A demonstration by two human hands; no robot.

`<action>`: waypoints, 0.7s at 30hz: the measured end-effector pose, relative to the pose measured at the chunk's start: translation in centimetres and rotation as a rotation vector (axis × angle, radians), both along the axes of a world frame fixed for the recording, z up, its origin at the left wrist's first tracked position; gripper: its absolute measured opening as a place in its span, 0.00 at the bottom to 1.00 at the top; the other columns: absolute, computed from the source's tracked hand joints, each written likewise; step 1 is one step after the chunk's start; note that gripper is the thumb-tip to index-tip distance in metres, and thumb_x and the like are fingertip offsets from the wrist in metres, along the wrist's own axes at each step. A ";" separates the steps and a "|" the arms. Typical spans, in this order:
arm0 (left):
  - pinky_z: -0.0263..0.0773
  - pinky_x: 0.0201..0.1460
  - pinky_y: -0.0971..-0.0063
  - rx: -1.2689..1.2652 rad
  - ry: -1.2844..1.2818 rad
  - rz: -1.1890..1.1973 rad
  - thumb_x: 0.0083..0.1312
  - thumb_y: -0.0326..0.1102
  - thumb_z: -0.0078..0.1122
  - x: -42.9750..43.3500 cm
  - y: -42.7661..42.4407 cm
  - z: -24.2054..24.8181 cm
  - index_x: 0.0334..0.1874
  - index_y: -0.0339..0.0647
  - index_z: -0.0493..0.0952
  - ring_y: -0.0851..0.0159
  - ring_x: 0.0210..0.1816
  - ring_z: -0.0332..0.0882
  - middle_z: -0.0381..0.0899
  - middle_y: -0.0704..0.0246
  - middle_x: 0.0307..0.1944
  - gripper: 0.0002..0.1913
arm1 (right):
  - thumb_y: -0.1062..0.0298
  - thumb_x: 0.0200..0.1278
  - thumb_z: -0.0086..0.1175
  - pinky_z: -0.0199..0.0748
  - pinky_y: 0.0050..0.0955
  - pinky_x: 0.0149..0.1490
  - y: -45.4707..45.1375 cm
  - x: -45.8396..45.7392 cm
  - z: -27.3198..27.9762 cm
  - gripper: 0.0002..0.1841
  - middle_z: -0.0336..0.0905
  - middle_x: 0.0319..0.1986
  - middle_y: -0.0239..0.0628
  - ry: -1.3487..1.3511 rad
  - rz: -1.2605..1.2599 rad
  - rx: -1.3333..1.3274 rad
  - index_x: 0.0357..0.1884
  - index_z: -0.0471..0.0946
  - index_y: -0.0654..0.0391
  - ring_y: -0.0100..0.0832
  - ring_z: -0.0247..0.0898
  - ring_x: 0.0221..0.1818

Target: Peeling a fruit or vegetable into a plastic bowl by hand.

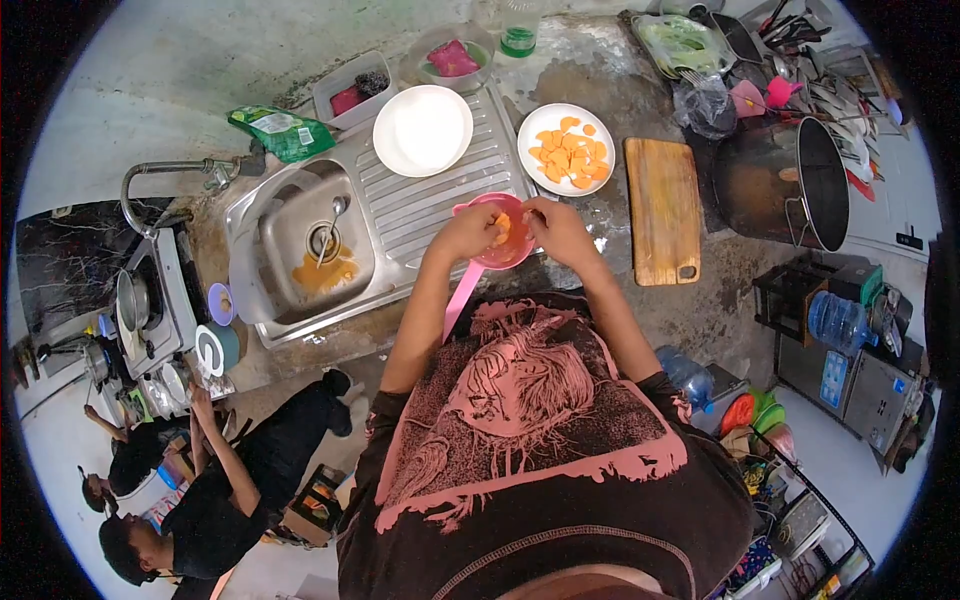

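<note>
A pink plastic dipper with a long handle is in front of me, at the front edge of the counter beside the sink's drainboard. My left hand is over its bowl, fingers closed around an orange vegetable piece. At the bowl's right rim is my right hand, fingertips drawn together; whether they pinch the rim or a small piece is hidden. Just beyond that hand, a white plate bears many thin orange vegetable slices.
Left is a steel sink with a spoon and orange-brown liquid. A white bowl stands on the drainboard. To the right are a wooden cutting board and a large pot. Two people are at lower left.
</note>
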State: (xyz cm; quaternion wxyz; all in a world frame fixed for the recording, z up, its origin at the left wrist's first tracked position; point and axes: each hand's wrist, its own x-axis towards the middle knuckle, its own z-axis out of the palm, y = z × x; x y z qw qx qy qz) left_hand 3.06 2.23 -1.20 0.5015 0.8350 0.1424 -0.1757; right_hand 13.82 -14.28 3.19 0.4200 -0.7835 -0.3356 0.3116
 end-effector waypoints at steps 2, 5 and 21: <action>0.72 0.35 0.73 -0.134 0.052 0.092 0.64 0.29 0.53 -0.3 0.1 0.4 0.42 0.34 0.74 0.67 0.32 0.78 0.80 0.64 0.30 0.08 | 0.72 0.58 0.51 0.74 0.41 0.42 0.3 -0.3 -0.2 0.11 0.78 0.32 0.56 0.083 -0.005 -0.036 0.42 0.77 0.64 0.54 0.76 0.36; 0.71 0.32 0.78 -0.281 -0.010 0.167 0.66 0.26 0.49 -0.4 -0.1 0.5 0.42 0.33 0.74 0.73 0.29 0.76 0.77 0.68 0.29 0.06 | 0.72 0.56 0.53 0.74 0.42 0.42 0.8 -1.2 -1.2 0.12 0.79 0.31 0.56 -0.054 0.079 -0.002 0.41 0.77 0.65 0.54 0.76 0.36; 0.74 0.31 0.77 -0.391 -0.139 0.375 0.65 0.30 0.54 -1.2 -0.6 -0.2 0.44 0.30 0.75 0.71 0.27 0.78 0.81 0.64 0.29 0.10 | 0.69 0.56 0.56 0.73 0.47 0.41 1.4 -2.4 -2.8 0.11 0.78 0.30 0.56 -0.100 0.002 -0.078 0.39 0.76 0.65 0.56 0.75 0.36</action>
